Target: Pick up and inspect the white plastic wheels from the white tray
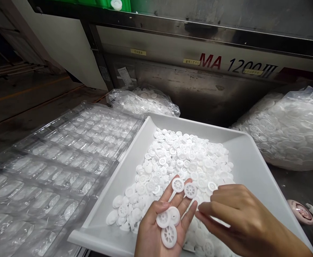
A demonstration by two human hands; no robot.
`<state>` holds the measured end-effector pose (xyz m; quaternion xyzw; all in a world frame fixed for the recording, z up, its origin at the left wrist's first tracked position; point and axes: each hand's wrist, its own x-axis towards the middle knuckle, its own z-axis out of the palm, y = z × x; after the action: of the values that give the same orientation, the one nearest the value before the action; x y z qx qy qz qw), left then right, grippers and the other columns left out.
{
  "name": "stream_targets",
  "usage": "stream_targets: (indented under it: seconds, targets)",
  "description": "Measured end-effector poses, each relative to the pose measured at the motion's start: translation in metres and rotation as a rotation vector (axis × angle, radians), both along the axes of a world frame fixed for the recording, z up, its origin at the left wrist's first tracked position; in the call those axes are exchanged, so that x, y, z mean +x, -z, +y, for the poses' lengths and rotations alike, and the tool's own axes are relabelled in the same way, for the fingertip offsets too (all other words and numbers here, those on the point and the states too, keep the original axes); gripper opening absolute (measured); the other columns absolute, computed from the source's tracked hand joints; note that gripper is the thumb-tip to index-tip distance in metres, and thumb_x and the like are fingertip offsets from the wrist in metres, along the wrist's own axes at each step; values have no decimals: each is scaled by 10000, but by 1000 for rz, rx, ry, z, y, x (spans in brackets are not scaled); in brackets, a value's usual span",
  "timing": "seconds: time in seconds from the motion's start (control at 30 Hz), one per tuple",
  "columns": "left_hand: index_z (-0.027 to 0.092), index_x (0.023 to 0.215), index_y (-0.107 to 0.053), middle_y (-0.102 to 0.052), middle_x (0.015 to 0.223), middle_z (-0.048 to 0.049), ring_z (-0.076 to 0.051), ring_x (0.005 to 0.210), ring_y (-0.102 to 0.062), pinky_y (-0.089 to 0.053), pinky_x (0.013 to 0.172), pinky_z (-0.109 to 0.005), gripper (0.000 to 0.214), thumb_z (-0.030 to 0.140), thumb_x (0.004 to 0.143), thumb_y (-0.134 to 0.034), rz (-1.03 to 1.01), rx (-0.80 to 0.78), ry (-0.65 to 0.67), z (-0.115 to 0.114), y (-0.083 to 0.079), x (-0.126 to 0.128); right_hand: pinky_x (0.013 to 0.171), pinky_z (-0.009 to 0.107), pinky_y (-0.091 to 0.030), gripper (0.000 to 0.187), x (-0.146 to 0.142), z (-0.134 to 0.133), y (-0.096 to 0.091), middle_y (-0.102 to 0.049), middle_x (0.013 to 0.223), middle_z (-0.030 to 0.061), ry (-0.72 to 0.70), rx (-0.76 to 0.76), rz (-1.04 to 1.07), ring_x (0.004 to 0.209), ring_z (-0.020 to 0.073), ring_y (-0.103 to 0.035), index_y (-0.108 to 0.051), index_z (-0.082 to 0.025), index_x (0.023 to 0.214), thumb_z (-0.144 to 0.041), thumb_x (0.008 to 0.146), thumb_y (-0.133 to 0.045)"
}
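Note:
My left hand (158, 228) is palm up over a white tray (242, 150), holding several white plastic spoked wheels (169, 235) on the palm. Two more white wheels (190, 190) rest against its fingertips, and some have short stems. A large heap of similar white plastic parts (183, 157) fills the middle of the tray. My right hand (239, 217) comes in from the right with its fingers apart. Its fingertips are close to my left palm, and I see nothing held in them.
Stacked clear blister trays (51, 167) lie left of the white tray. Clear bags of white parts sit behind it (142, 101) and to the right (287, 128). A pink round object (300, 212) lies at the right. Behind stands a metal machine panel (210, 60) marked MA 1200 III.

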<state>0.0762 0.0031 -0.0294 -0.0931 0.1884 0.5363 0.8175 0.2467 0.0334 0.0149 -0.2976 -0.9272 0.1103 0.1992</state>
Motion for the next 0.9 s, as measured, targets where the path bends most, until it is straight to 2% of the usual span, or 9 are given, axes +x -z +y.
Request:
stream_targets:
  seconds: [0.17, 0.33, 0.43, 0.6, 0.77, 0.9]
  targets:
    - [137, 1439, -1, -590, 1226, -184, -257, 1169, -521, -346, 1051, -414, 728, 160, 807, -361, 24, -53, -23, 1, -4, 2, 484, 289, -223, 263, -15, -7, 7, -461, 561, -45, -77, -17, -65, 488, 103, -276, -488, -161, 641, -101, 895, -453]
    - [124, 1435, -63, -593, 1207, -207, -284, 1118, -562, -407, 991, -409, 788, 124, 752, -455, 163, -144, -15, 5, -10, 2, 473, 290, -193, 288, -23, -8, 13, -463, 572, -44, -86, 18, -76, 496, 107, -257, -467, -155, 628, -87, 904, -418]
    - [136, 1438, -36, -567, 1244, -207, -276, 1146, -542, -381, 1010, -407, 759, 148, 783, -418, 100, -107, -6, 5, -9, 1, 468, 289, -190, 283, -23, -8, 13, -457, 566, -46, -76, 42, -74, 490, 108, -249, -471, -153, 632, -89, 904, -424]
    - [179, 1430, 104, -551, 1283, -171, -253, 1181, -516, -306, 1054, -435, 751, 159, 828, -345, -14, -37, 17, 2, -5, -1, 454, 291, -219, 281, -26, -9, 8, -481, 557, -33, -79, 56, -63, 467, 110, -313, -506, -151, 668, -107, 917, -384]
    - [150, 1417, 150, -548, 1285, -178, -248, 1182, -515, -279, 1069, -428, 739, 165, 844, -316, -5, -24, 6, -1, -7, -1, 449, 291, -262, 323, -29, -9, 2, -522, 573, -7, -90, 31, -105, 469, 126, -426, -565, -108, 857, -55, 914, -251]
    - [157, 1421, 135, -545, 1289, -175, -243, 1177, -520, -286, 1065, -421, 732, 157, 846, -317, 9, -40, -5, 0, -8, 0, 442, 287, -239, 262, -27, -9, 4, -519, 562, -17, -94, 38, -103, 451, 125, -410, -538, -135, 821, -91, 936, -307]
